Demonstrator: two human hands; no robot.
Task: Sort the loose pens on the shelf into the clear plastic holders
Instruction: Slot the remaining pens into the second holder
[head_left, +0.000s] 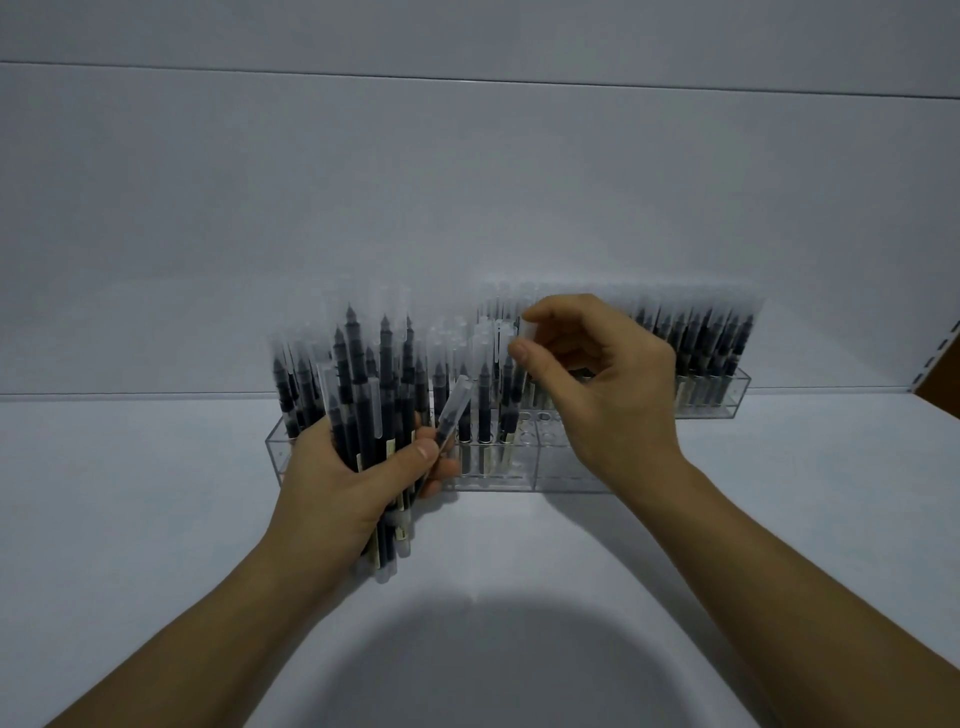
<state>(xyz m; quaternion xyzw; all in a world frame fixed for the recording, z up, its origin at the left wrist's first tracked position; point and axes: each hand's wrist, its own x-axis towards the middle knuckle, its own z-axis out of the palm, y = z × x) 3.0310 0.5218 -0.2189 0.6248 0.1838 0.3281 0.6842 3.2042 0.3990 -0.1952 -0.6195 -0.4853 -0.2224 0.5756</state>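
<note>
My left hand (358, 488) grips a thick bundle of black pens (363, 395) with clear frosted caps, held upright in front of the near clear plastic holder (566, 467). One pen (453, 410) leans out of the bundle to the right. My right hand (597, 384) pinches the clear cap of a single pen (524, 343) between thumb and forefinger, above the holder's middle. Several pens stand in the holder's left half; round holes (543, 417) near its middle show no pens. A second holder (737, 395) behind on the right is packed with pens.
The holders stand on a white shelf (156, 493) against a white back panel (467, 182). A slotted shelf upright (935, 364) shows at the far right edge. A rounded shadow lies on the shelf surface between my forearms.
</note>
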